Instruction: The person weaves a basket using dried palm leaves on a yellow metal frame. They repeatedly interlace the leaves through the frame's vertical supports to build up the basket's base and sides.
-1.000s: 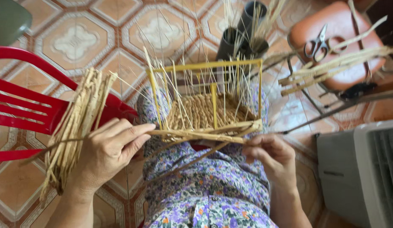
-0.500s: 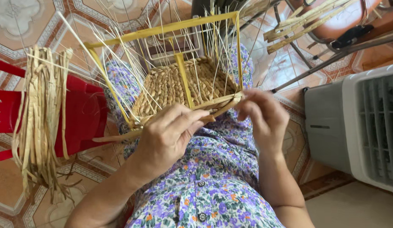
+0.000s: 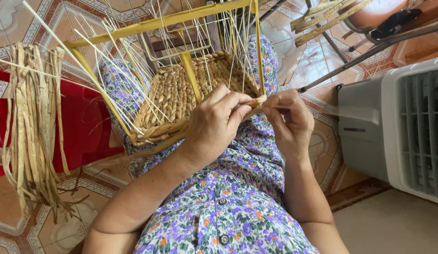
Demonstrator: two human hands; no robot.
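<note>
Both hands have drawn together at the near corner of the half-woven basket (image 3: 181,94) on the lap. The left hand (image 3: 214,124) and right hand (image 3: 287,117) each pinch the twisted straw strand (image 3: 257,101) between them; it runs crosswise along the rim, nearer the right.

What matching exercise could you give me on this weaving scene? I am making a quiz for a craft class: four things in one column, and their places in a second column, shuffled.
Things:
1. woven basket
2. bundle of dried straw strips
3. grey and white fan unit
4. left hand

Places:
A. draped over the red chair
B. on the person's lap, inside the yellow frame
C. on the floor, at the picture's right edge
D. on the basket's near rim, close to the right hand

Pairs: 1-B, 2-A, 3-C, 4-D
</note>
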